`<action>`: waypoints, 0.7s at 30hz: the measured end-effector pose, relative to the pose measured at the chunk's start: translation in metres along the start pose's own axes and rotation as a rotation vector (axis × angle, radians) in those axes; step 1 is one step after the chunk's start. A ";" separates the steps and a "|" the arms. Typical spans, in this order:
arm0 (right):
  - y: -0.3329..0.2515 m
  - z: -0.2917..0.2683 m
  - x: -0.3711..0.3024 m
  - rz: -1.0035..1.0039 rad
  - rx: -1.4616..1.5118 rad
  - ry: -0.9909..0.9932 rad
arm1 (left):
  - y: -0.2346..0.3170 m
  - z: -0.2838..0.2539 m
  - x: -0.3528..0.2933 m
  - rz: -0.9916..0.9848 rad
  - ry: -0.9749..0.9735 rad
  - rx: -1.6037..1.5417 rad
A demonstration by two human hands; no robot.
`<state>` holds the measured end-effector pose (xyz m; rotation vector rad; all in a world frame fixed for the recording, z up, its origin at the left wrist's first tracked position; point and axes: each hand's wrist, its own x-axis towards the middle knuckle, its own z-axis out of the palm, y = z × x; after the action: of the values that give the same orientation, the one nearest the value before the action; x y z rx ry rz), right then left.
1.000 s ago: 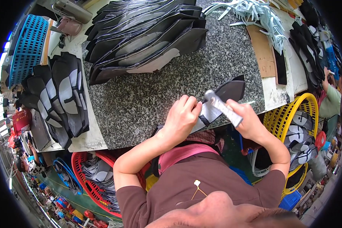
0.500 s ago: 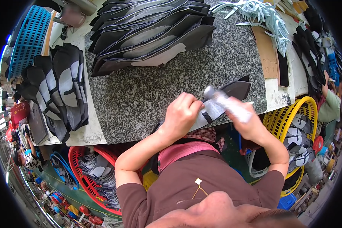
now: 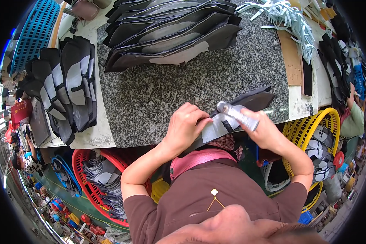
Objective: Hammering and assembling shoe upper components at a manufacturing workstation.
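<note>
My right hand (image 3: 265,131) is closed around a hammer (image 3: 244,118) with a rounded metal head. That head rests on or just above a black and grey shoe-upper piece (image 3: 216,129), which lies across the front edge of a speckled stone slab (image 3: 150,97). My left hand (image 3: 187,124) pinches the near left part of this piece, thumb toward the hammer head. The fingertips are partly hidden. The piece's black end reaches out past the hammer to the right. Beyond my hands, a thick row of similar black and grey pieces (image 3: 173,38) is stacked on the slab.
More layered pieces (image 3: 75,89) lie at the left. Pale blue strips (image 3: 290,20) and a brown cardboard sheet (image 3: 289,57) sit at the far right. Below the table stand a red basket (image 3: 79,179) and a yellow basket (image 3: 290,132). Another person's green sleeve (image 3: 354,122) shows at right.
The hammer has shifted slightly, its head now over the grey part near my left fingers. The piece sits turned a little, showing more grey. The whole view has shifted slightly.
</note>
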<state>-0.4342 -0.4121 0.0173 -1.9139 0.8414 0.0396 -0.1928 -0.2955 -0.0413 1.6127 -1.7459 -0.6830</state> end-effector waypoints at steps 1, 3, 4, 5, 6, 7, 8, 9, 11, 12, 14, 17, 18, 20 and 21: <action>-0.008 -0.007 0.004 0.035 0.071 -0.006 | 0.002 0.001 -0.003 -0.006 0.006 0.000; -0.011 -0.009 0.005 0.000 0.086 0.016 | 0.007 0.006 -0.005 0.150 0.080 0.162; -0.009 -0.008 0.002 -0.077 0.058 0.071 | 0.006 0.009 -0.008 0.183 0.103 0.207; -0.010 -0.006 -0.002 -0.155 0.031 0.125 | 0.007 0.009 -0.010 0.174 0.107 0.207; -0.016 -0.004 -0.005 -0.137 0.084 0.098 | 0.009 0.008 -0.011 0.230 0.110 0.264; -0.008 0.010 -0.002 -0.313 0.083 0.133 | 0.009 0.006 -0.010 0.295 0.107 0.318; -0.004 0.012 -0.004 -0.178 -0.035 0.011 | 0.007 0.004 -0.010 0.310 0.098 0.311; -0.005 0.014 -0.004 -0.043 -0.152 -0.111 | 0.006 0.001 -0.012 0.310 0.096 0.311; 0.001 0.015 -0.004 -0.025 -0.114 -0.077 | 0.003 -0.004 -0.017 0.110 0.044 0.109; -0.002 0.009 -0.001 -0.064 -0.051 -0.038 | 0.002 -0.004 -0.017 0.121 0.033 0.118; -0.004 0.011 0.001 -0.179 0.000 0.112 | 0.007 -0.003 -0.022 0.163 0.037 0.198; -0.028 0.010 -0.006 -0.150 0.141 0.120 | 0.008 -0.005 -0.024 0.246 0.044 0.294; -0.013 0.021 -0.010 -0.217 0.054 0.071 | 0.008 -0.006 -0.026 0.266 0.052 0.298; -0.014 0.029 -0.006 -0.042 -0.010 -0.058 | -0.001 -0.003 -0.027 0.238 0.099 0.226; -0.011 0.031 -0.005 -0.044 -0.035 -0.063 | -0.003 -0.006 -0.028 0.240 0.099 0.226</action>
<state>-0.4211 -0.3813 0.0124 -1.9533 0.7610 0.0876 -0.1855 -0.2674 -0.0432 1.5178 -1.9565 -0.2956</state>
